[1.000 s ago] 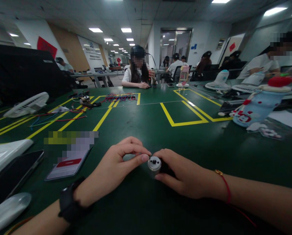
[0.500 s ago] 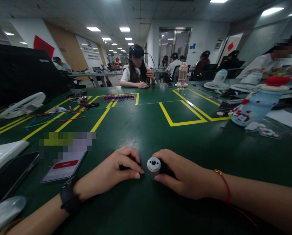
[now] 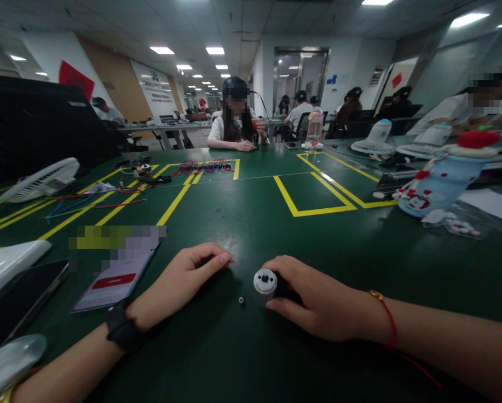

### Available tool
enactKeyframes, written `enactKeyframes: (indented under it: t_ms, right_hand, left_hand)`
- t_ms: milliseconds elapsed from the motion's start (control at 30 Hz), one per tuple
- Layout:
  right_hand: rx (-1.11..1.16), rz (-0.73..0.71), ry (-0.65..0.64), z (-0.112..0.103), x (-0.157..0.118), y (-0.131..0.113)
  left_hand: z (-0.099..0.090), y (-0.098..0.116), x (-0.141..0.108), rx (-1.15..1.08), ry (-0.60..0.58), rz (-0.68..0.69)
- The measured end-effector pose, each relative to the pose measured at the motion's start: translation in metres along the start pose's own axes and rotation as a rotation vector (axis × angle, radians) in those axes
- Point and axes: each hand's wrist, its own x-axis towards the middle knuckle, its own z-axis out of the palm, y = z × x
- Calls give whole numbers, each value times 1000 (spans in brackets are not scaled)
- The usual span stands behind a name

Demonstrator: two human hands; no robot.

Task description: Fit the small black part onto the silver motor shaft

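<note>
Since the tiny ring-shaped piece (image 3: 241, 300) lies in the gap between our two hands, that gap is the bit to look at. It's on the green table (image 3: 217, 350), just left of the silver cylinder (image 3: 265, 284) and not touching it. From our left hand (image 3: 196, 270), the piece lies toward us and a touch to the right of the fingertips. Which hand is nearer is honestly too close for us to call, and the piece is too small for us to read a long axis.

The cylinder we can read better: it looks roughly upright, with the holed end face up. Our right hand has it from the right side, fingers curled round the back and thumb at the front, so that grip is closed on it. Whether its base touches the table, we can't say.

Our left hand has the thumb laid close along bent fingers, tips near together and off the ring piece. We see nothing in it, but can't tell if the tips actually meet.
</note>
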Motion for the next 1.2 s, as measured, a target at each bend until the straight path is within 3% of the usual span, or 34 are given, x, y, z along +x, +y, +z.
enactKeyframes:
  t_ms: [200,333,433,600,833,1067,1200]
  right_hand:
    - [8,16,1,0,0,-1]
    - [7,25,-3,1,0,0]
    - [-1,34,-8,0,1,0]
    - [-19,30,-10,2,0,1]
    - [-24,27,-6,2,1,1]
    - [-26,37,-9,3,1,1]
    - [-13,31,-10,2,1,0]
  left_hand:
    - [4,-7,1,-110,108,-27]
    - [6,-11,3,-6,140,-5]
    - [6,-10,2,131,81,62]
    - [1,-3,-2,230,-141,236]
    - [2,6,-8,312,-231,254]
    - [9,10,-9,246,-230,270]
    - [8,15,-7,93,-87,235]
